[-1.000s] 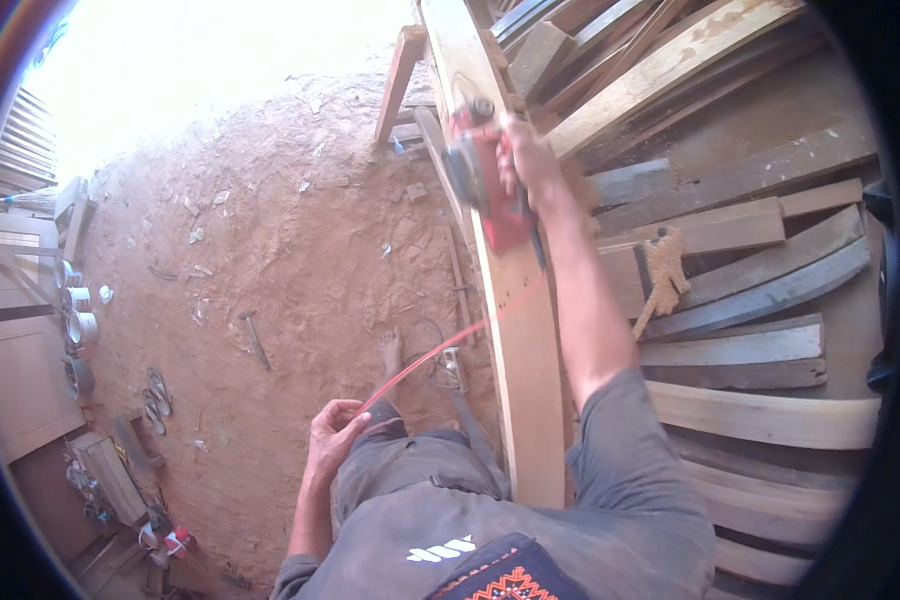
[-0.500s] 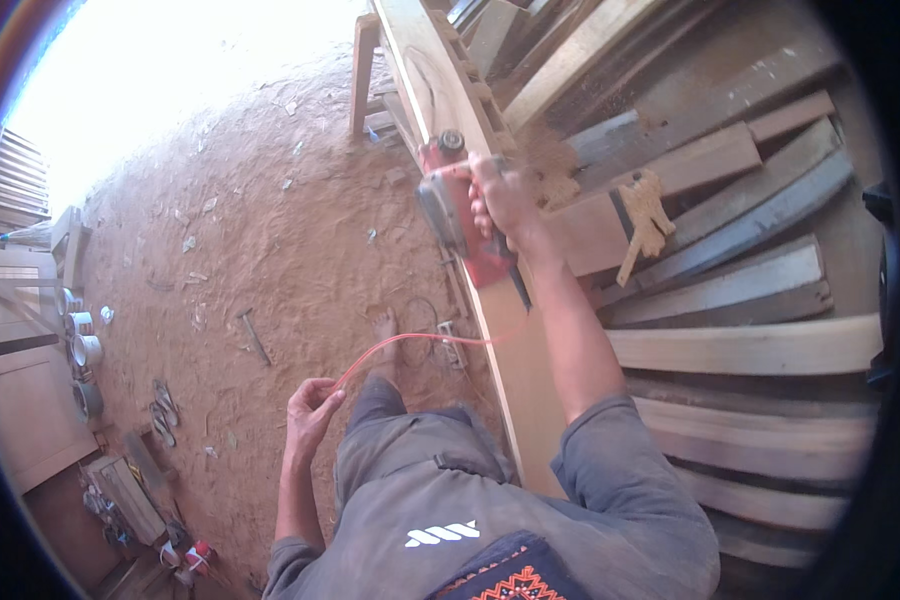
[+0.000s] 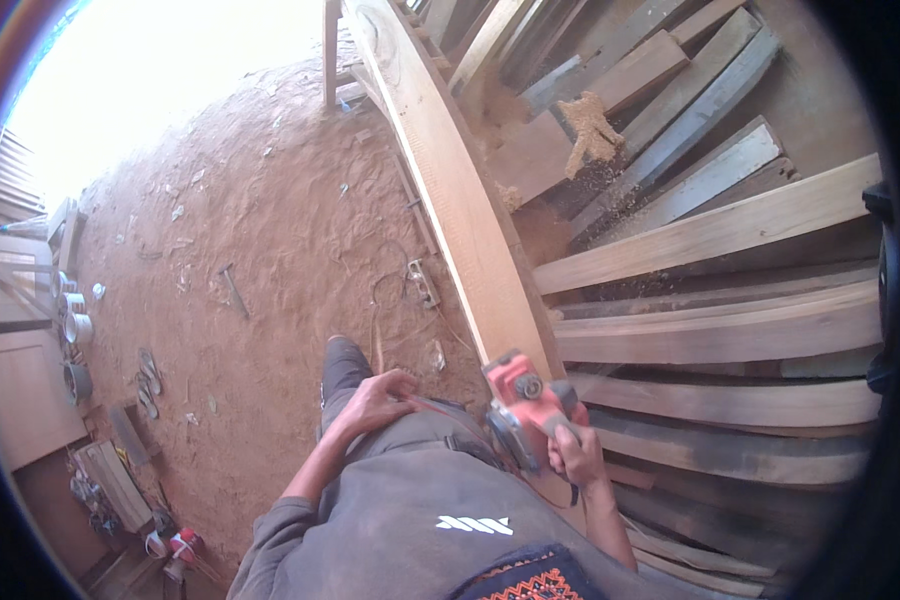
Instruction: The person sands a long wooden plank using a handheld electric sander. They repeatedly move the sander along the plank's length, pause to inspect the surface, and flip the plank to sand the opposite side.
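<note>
My right hand (image 3: 578, 455) is wrapped round the handle of a red electric hand planer (image 3: 532, 405), close to my right side. The planer rests over the near part of a long, pale wooden board (image 3: 455, 195) that runs away from me toward the far end; its underside is hidden. In front of my waist, my left hand (image 3: 375, 402) is closed on a thin orange-red power cord (image 3: 427, 404), which passes toward the planer.
Many sawn planks (image 3: 710, 330) lie on the right, with wood shavings (image 3: 590, 132) among them. On the dirt floor to the left are a hammer (image 3: 234, 291), a power strip (image 3: 422, 284), sandals (image 3: 148, 383) and white buckets (image 3: 77, 327). A wooden door (image 3: 28, 405) leans at far left.
My right hand has drawn the planer back along the board, from its far part to beside my body. My left hand has come in toward my waist, still holding the cord.
</note>
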`<action>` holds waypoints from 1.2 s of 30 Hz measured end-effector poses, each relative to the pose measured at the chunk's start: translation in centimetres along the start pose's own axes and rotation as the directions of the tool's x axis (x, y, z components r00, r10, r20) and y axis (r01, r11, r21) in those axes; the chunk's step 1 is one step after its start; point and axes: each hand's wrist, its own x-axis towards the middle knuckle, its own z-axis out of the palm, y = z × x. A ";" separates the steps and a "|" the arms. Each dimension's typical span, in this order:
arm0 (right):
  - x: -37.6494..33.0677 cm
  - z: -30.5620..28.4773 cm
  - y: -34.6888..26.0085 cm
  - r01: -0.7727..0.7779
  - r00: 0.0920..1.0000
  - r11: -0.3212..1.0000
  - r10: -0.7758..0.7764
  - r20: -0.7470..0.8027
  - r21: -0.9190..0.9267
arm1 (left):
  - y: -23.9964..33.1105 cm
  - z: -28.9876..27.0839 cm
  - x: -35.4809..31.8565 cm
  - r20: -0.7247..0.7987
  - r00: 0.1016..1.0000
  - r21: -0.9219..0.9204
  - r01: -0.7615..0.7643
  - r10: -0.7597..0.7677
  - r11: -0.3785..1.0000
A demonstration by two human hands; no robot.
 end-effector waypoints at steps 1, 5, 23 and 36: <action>-1.3 0.0 0.6 -0.018 1.000 1.000 0.018 -0.025 -0.007 | 0.4 0.8 -0.2 -0.002 1.000 -0.019 -0.006 0.006 1.000; 1.1 1.8 -0.5 0.107 0.994 0.994 -0.105 -0.039 0.031 | -0.2 1.4 -2.0 -0.099 0.995 -0.005 0.016 -0.017 1.000; 22.6 9.1 -17.7 0.279 0.945 0.957 -0.287 0.156 0.073 | -5.9 13.3 -22.5 -0.499 0.749 -0.611 0.054 -0.436 0.790; -8.5 -1.1 8.0 0.145 0.985 0.988 -0.148 0.083 0.045 | -10.4 20.3 -31.6 -0.379 0.908 -0.256 0.083 -0.179 0.963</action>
